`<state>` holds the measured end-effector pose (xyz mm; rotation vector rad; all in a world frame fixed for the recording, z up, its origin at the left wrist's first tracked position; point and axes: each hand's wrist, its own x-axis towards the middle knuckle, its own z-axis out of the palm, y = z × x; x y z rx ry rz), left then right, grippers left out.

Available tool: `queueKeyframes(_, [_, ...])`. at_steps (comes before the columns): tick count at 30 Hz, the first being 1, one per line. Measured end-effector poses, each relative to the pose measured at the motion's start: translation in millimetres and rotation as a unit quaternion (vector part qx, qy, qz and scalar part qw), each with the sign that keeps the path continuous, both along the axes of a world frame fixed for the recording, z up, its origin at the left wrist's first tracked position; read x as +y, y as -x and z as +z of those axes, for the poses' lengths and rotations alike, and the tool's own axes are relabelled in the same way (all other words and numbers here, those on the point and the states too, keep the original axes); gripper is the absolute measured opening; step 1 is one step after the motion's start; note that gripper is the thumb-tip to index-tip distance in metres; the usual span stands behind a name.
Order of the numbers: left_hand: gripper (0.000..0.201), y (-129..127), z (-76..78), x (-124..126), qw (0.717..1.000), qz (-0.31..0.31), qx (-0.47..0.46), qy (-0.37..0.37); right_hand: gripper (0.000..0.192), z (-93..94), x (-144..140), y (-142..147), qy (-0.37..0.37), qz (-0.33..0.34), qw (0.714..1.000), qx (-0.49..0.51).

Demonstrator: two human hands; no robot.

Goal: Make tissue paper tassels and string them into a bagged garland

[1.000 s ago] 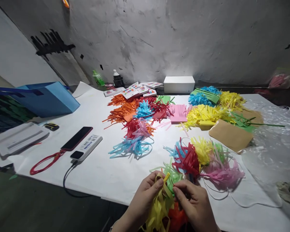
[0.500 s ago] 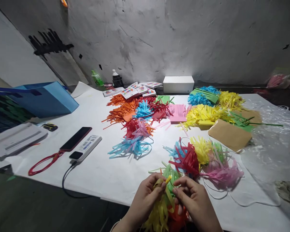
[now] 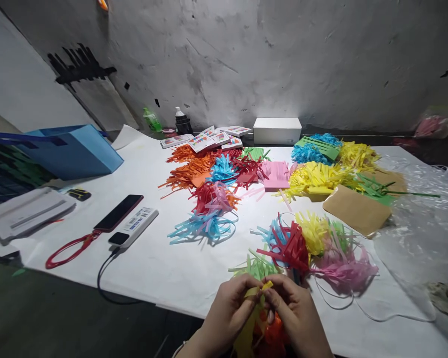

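Observation:
At the table's front edge, my left hand pinches a yellow paper tassel near its top, its fringe hanging down. My right hand is closed at the tassel's rolled tip, fingertips meeting those of the left. Below, between the hands, hangs an orange-red tassel. Just beyond the fingers lies a light green tassel. A red tassel, a yellow tassel and a pink tassel lie to the right, with white string trailing away from them.
Fringed paper in several colours spreads across the middle, with flat packets and a white box behind. A phone, a power bank and a blue bag are at left. Clear plastic covers the right.
My right hand has moved left, bringing its fingertips against my left hand's at the yellow tip. The tip has lowered slightly and tilted toward the right.

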<state>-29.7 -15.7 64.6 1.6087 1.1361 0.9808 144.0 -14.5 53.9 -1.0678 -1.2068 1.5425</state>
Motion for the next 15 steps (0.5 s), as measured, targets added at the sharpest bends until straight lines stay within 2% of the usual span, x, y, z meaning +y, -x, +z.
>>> queueKeyframes(3, [0.018,1,0.2,-1,1.0,-0.001,0.006,-0.025,0.038,0.8,-1,-1,0.0,0.016,1.0,0.016])
queueKeyframes(8, [0.015,1,-0.3,0,1.0,0.01,-0.01,0.007,0.04,6.8,-2,-8,0.033,0.058,0.995,0.078])
queueKeyframes(11, [0.014,1,-2.0,0,1.0,0.002,0.001,0.002,0.041,7.0,-4,-13,0.034,0.07,0.995,0.065])
queueKeyframes(15, [0.015,3,-1.8,0,0.998,-0.008,0.039,-0.052,0.042,1.4,-5,-15,0.009,0.039,0.999,0.019])
